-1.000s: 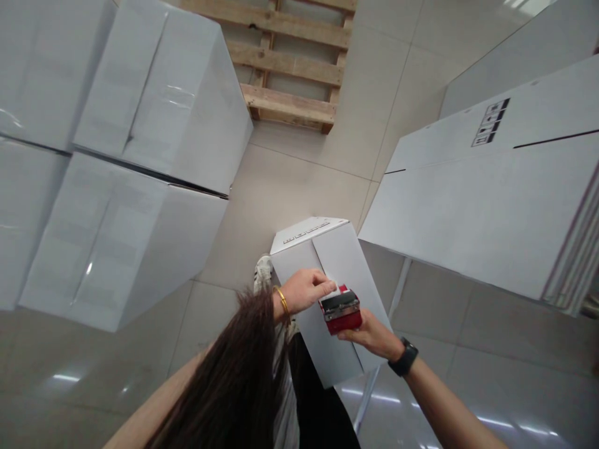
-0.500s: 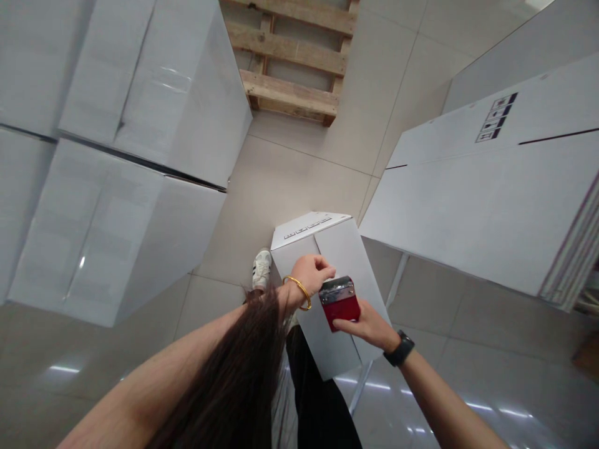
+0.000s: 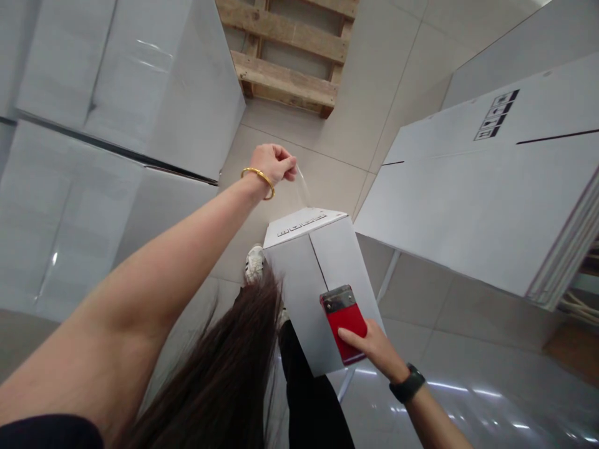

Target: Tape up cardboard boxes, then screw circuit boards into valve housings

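A white carton (image 3: 299,287) stands in front of me, its two top flaps meeting along a seam and a row of printed marks on its far side. My right hand (image 3: 374,346) is wrapped round a red tape dispenser (image 3: 349,327) with a metal front plate, held over the carton's top. Beyond the carton's far edge, my left hand (image 3: 276,163), with a gold bangle at the wrist, is raised in a pinch. A thin clear strip of tape (image 3: 303,181) hangs from its fingertips down toward the carton. Where the strip ends is hard to make out.
White cartons (image 3: 187,93) are stacked at the left. A wooden pallet (image 3: 285,81) lies on the tiled floor ahead. To the right, a pile of flattened white cartons (image 3: 449,206) rises close to the carton. Long dark hair (image 3: 210,374) hangs across the lower view.
My left hand has moved forward and left, away from the dispenser, and a clear strip now shows at its fingers. The dispenser in my right hand has come slightly nearer to me.
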The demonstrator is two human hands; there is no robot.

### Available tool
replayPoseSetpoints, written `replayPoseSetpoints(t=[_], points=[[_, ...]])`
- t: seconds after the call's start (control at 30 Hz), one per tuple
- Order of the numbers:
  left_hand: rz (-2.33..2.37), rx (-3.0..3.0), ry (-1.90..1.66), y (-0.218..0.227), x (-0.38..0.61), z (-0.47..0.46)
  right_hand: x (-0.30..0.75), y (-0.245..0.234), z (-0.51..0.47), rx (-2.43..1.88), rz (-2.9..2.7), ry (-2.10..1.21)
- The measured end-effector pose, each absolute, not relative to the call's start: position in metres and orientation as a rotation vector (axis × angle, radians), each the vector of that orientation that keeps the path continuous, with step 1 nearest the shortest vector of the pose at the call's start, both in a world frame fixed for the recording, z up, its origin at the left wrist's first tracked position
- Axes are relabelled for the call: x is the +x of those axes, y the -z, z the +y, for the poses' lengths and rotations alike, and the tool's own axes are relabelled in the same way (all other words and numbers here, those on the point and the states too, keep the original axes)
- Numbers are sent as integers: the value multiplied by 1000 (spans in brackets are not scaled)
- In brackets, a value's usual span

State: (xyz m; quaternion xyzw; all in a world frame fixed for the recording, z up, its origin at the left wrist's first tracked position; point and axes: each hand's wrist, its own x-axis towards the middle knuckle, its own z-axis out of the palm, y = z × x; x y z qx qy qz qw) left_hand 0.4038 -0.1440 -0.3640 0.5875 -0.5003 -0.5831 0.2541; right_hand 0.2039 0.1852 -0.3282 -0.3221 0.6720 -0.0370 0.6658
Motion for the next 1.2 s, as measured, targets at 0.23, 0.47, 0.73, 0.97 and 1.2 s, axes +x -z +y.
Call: replayPoseSetpoints(t=[0.23,0.47,0.73,0.97,1.2], points=[[-1394,1868,1726,469,380,-167,220,353,164,-757,1638,73],[-1254,1918,2143,564,362,-98,217,365,164,-691,1651,-26],[-1457,1651,2219,572,371,-84,219,368,158,-677,1669,-44],[-1718,1562,2137,588,368,-82,217,371,156,-668,1635,-72],[-1752,2196,1840,610,385,-92,214,377,160,-678,1654,-54]])
